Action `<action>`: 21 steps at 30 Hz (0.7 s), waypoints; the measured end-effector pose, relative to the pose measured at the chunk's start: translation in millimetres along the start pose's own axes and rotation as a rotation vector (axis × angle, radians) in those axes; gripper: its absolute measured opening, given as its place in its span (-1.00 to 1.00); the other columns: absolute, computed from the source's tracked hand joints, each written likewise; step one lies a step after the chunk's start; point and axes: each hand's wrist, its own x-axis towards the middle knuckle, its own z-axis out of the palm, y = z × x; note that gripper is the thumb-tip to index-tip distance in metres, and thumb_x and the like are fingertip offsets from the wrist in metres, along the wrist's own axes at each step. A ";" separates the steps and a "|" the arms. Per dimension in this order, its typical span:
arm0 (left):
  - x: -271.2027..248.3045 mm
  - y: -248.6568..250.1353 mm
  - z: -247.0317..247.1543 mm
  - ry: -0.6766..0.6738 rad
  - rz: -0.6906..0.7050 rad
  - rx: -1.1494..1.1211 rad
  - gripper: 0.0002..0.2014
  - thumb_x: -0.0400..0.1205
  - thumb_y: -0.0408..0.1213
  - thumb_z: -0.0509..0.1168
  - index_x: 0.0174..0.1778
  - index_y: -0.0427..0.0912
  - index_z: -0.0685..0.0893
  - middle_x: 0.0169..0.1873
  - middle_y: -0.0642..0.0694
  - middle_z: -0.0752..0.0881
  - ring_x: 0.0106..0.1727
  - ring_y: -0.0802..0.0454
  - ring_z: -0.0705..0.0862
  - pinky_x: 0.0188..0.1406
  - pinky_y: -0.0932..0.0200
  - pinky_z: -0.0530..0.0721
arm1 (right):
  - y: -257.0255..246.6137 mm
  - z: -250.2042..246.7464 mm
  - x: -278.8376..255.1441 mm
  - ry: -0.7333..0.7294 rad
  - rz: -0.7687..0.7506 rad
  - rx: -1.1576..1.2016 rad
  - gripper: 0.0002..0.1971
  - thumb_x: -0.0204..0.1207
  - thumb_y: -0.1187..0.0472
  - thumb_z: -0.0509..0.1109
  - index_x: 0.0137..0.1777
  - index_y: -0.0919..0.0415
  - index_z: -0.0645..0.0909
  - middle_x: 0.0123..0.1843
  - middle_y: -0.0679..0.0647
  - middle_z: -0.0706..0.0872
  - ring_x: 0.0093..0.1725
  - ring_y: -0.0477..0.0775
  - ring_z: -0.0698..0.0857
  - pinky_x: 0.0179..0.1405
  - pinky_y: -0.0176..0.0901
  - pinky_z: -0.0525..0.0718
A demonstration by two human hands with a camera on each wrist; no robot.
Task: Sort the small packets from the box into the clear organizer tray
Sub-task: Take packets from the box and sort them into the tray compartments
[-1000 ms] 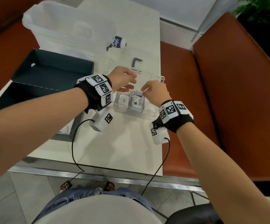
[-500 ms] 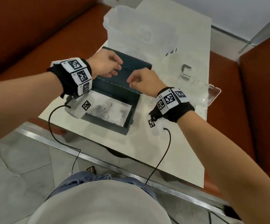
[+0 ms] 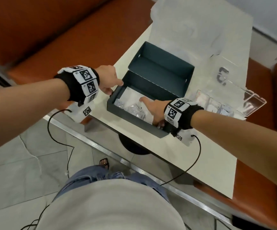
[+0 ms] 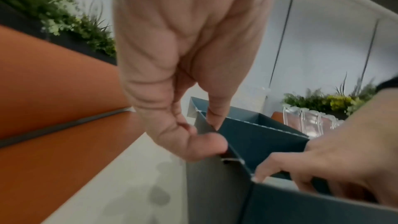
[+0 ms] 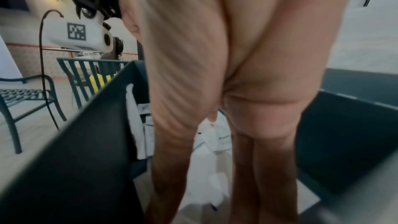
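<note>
A dark teal box (image 3: 131, 121) stands open on the white table, its lid folded back. Several small clear packets (image 3: 132, 108) lie on white paper inside. My left hand (image 3: 109, 83) pinches the box's left corner; in the left wrist view the left hand (image 4: 213, 134) has its thumb outside and a finger inside the box wall (image 4: 269, 139). My right hand (image 3: 151, 107) reaches into the box, straight fingers down on the packets (image 5: 215, 140), holding nothing. The clear organizer tray (image 3: 253, 103) sits to the right, with packets (image 3: 202, 98) in its near compartments.
A translucent plastic bin (image 3: 200, 27) stands at the back of the table. A small black clip (image 3: 222, 77) lies behind the tray. Orange benches (image 3: 51, 30) flank the table. Wrist cables hang over the table's near metal edge (image 3: 101, 146).
Both hands left the organizer tray and swung left to the box. The left hand took hold of the box's corner and the right hand went down inside among the packets.
</note>
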 end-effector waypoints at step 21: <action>-0.1 -8.5 2.2 -0.070 0.077 -0.189 -0.82 0.71 -0.14 0.29 0.07 -0.18 0.54 -0.25 -0.17 0.68 -0.48 0.00 0.67 -0.69 0.35 0.58 | -37.1 -21.6 43.5 0.087 0.122 0.571 -0.52 0.54 0.11 0.43 0.35 0.35 0.43 0.11 0.27 0.60 -0.05 0.24 0.73 -0.03 0.01 0.78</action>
